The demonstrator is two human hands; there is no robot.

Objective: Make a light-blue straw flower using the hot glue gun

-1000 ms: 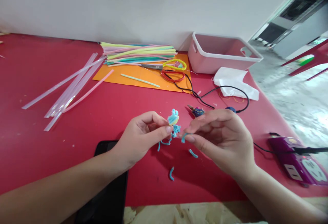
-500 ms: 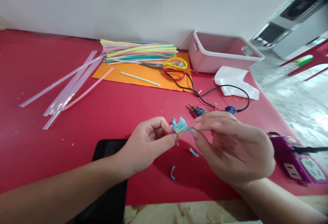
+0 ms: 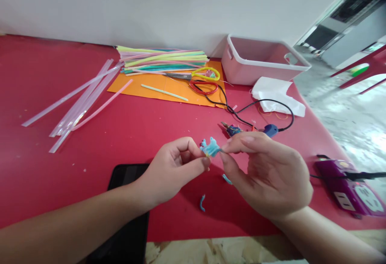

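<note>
My left hand [image 3: 173,167] pinches a small blue curled-straw piece [image 3: 210,147] between thumb and forefinger, held above the red table [image 3: 126,127]. My right hand [image 3: 268,171] meets it from the right, thumb and forefinger closed on a thin blue strand at the piece's right side. Two short blue straw bits [image 3: 202,202] lie on the table under my hands, one partly hidden by my right thumb.
A black phone [image 3: 126,199] lies under my left forearm. Clear straws [image 3: 81,99] lie at the left. Coloured straws [image 3: 163,59], scissors [image 3: 199,75] and orange paper [image 3: 169,89] lie at the back. A white bin [image 3: 262,60], a tissue [image 3: 276,95], a black cable [image 3: 265,107] and a purple power strip [image 3: 346,187] are on the right.
My left hand turned the blue piece from upright to lying sideways, and its dangling strands are gone from view. My right hand closed in and pinched the strand against it.
</note>
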